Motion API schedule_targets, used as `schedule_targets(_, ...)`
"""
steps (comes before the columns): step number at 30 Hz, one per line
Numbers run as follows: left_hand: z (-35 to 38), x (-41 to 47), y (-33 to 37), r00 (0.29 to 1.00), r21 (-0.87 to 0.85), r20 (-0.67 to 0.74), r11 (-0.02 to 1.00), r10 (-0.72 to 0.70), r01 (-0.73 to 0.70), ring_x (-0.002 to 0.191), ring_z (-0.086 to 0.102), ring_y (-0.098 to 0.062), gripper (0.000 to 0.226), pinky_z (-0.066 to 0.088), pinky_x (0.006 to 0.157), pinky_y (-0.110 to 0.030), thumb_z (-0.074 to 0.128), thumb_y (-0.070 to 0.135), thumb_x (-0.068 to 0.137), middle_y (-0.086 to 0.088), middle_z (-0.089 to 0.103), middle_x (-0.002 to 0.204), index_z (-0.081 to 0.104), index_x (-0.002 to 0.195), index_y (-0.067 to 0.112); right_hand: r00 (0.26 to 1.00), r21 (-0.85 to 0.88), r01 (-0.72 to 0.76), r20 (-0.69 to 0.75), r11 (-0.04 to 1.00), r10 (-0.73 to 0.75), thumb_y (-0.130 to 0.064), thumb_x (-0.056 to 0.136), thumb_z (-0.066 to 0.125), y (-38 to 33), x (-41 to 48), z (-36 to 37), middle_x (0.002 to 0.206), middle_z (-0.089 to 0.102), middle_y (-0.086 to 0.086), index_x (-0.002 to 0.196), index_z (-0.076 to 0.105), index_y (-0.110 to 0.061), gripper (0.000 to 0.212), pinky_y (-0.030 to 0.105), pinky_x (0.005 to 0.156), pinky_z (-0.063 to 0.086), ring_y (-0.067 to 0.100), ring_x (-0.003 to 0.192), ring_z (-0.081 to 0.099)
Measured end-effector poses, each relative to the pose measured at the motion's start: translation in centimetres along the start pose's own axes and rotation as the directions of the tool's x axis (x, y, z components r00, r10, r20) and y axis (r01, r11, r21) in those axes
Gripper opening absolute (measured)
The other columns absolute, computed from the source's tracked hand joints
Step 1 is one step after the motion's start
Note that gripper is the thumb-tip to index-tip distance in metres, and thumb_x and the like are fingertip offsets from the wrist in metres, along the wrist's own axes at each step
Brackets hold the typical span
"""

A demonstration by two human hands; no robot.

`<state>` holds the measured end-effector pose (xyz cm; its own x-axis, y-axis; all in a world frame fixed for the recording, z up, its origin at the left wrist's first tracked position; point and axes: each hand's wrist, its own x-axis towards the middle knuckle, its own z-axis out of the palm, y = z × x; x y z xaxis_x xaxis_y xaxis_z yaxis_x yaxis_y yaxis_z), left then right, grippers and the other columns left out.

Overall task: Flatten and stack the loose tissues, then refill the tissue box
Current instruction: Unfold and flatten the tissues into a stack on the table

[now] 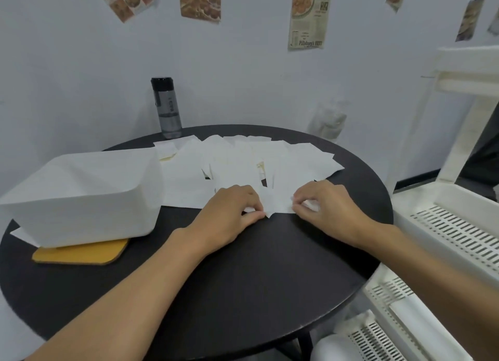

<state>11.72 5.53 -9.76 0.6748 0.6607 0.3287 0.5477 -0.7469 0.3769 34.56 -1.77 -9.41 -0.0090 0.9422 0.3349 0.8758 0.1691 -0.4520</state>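
From the head camera, both hands rest at the near edge of the spread tissues. The left hand has its fingers curled and pinches the near corner of one tissue. The right hand pinches the other near corner, just beside it.

Beyond both hands the rest of the sheets lie fanned and overlapping on the dark bench. They look mostly flat but are not gathered into one pile.

Well to the left of the left hand, the white tissue box sits on a yellow lid. I cannot tell whether it holds anything.

Flattening seems well along, while stacking looks barely begun and refilling the box is still to come.
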Motion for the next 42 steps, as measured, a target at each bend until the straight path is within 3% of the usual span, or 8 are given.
schedule_targets(5, -0.4, -0.1, 0.4, 0.982, -0.028, -0.171, 0.996, 0.079, -0.085, 0.100, 0.056, -0.010, 0.011, 0.045, 0.092, -0.035, 0.065, 0.029, 0.097, 0.013, 0.065, 0.101, 0.074, 0.092, 0.023, 0.998, 0.037, 0.055, -0.032, 0.998, -0.054, -0.039, 0.085, 0.072, -2.4, -0.1, 0.6, 0.124, 0.057, -0.023, 0.123, 0.060, -0.035, 0.040, 0.033, 0.111, 0.027, 0.002, 0.125, 0.042)
schedule_targets(9, -1.2, -0.6, 1.2, 0.945, -0.083, -0.307, 0.985, 0.116, -0.148, 0.098, 0.058, -0.011, 0.007, 0.047, 0.091, -0.033, 0.067, 0.023, 0.096, 0.011, 0.066, 0.098, 0.071, 0.092, 0.020, 0.981, 0.072, 0.128, -0.152, 0.989, -0.116, -0.030, 0.091, 0.067, -3.8, 1.0, 1.0, 0.106, 0.063, -0.022, 0.105, 0.071, -0.032, 0.015, 0.039, 0.102, 0.040, 0.005, 0.112, 0.052)
schedule_targets(15, -2.6, -2.1, 1.0, 0.937, -0.264, -0.336, 0.965, -0.093, 0.001, 0.108, 0.055, 0.009, 0.023, 0.037, 0.092, -0.006, 0.072, 0.027, 0.092, 0.024, 0.065, 0.109, 0.066, 0.113, 0.030, 0.986, 0.302, 0.078, -0.166, 0.950, -0.028, -0.023, 0.097, 0.062, -5.4, 1.1, 0.1, 0.090, 0.071, -0.016, 0.092, 0.074, -0.023, 0.013, 0.013, 0.078, 0.040, -0.001, 0.090, 0.061)
schedule_targets(23, -4.4, -3.3, 0.5, 0.844, -0.562, -0.434, 0.827, -0.314, 0.018, 0.091, 0.065, 0.004, 0.022, 0.050, 0.078, -0.012, 0.077, 0.011, 0.086, 0.021, 0.071, 0.093, 0.070, 0.092, 0.032, 0.970, 0.827, -0.081, -0.064, 0.556, 0.236, -0.008, 0.093, 0.066, -5.7, -0.5, -1.5, 0.093, 0.077, 0.007, 0.097, 0.073, -0.005, 0.009, 0.032, 0.081, 0.056, 0.019, 0.085, 0.071)
schedule_targets(28, -4.1, -4.1, 0.1, 0.878, -0.604, -0.311, 0.789, -0.363, 0.112, 0.088, 0.066, 0.001, 0.018, 0.052, 0.078, -0.020, 0.078, 0.013, 0.085, 0.011, 0.073, 0.100, 0.071, 0.091, 0.028, 0.968, 0.641, -0.198, 0.009, 0.741, 0.250, -0.018, 0.090, 0.071, -4.7, -1.2, -0.8, 0.071, 0.063, -0.002, 0.116, 0.062, -0.023, 0.029, 0.029, 0.075, 0.045, 0.011, 0.066, 0.055)
schedule_targets(33, -3.4, -4.6, -0.2, 0.922, -0.489, -0.193, 0.848, -0.335, 0.205, 0.051, 0.044, -0.002, 0.017, 0.039, 0.057, -0.013, 0.079, 0.018, 0.084, 0.007, 0.071, 0.091, 0.069, 0.095, 0.028, 0.985, 0.385, -0.173, 0.042, 0.907, 0.170, -0.018, 0.089, 0.069, -4.3, -2.0, -0.2, 0.064, 0.059, -0.002, 0.109, 0.061, -0.025, 0.023, 0.014, 0.057, 0.042, 0.009, 0.057, 0.049)
schedule_targets(36, -3.1, -4.9, -0.2, 0.948, -0.392, -0.109, 0.889, -0.298, 0.235, 0.065, 0.056, 0.002, 0.017, 0.039, 0.064, -0.011, 0.077, 0.021, 0.085, 0.009, 0.068, 0.092, 0.069, 0.096, 0.030, 0.988, 0.282, -0.150, 0.074, 0.948, 0.134, -0.020, 0.086, 0.071, -4.0, -2.3, 0.1, 0.068, 0.062, 0.003, 0.106, 0.062, -0.027, 0.022, 0.030, 0.070, 0.047, 0.007, 0.059, 0.052)
schedule_targets(42, -2.9, -5.2, -0.7, 0.964, -0.232, -0.031, 0.940, -0.263, 0.249, 0.094, 0.060, 0.004, 0.016, 0.043, 0.080, -0.011, 0.074, 0.027, 0.087, 0.017, 0.067, 0.097, 0.065, 0.094, 0.038, 0.991, 0.096, -0.135, 0.026, 0.986, 0.134, -0.030, 0.086, 0.070, -3.5, -1.9, 0.2, 0.085, 0.059, -0.012, 0.105, 0.065, -0.030, 0.019, 0.034, 0.096, 0.042, 0.005, 0.083, 0.055)
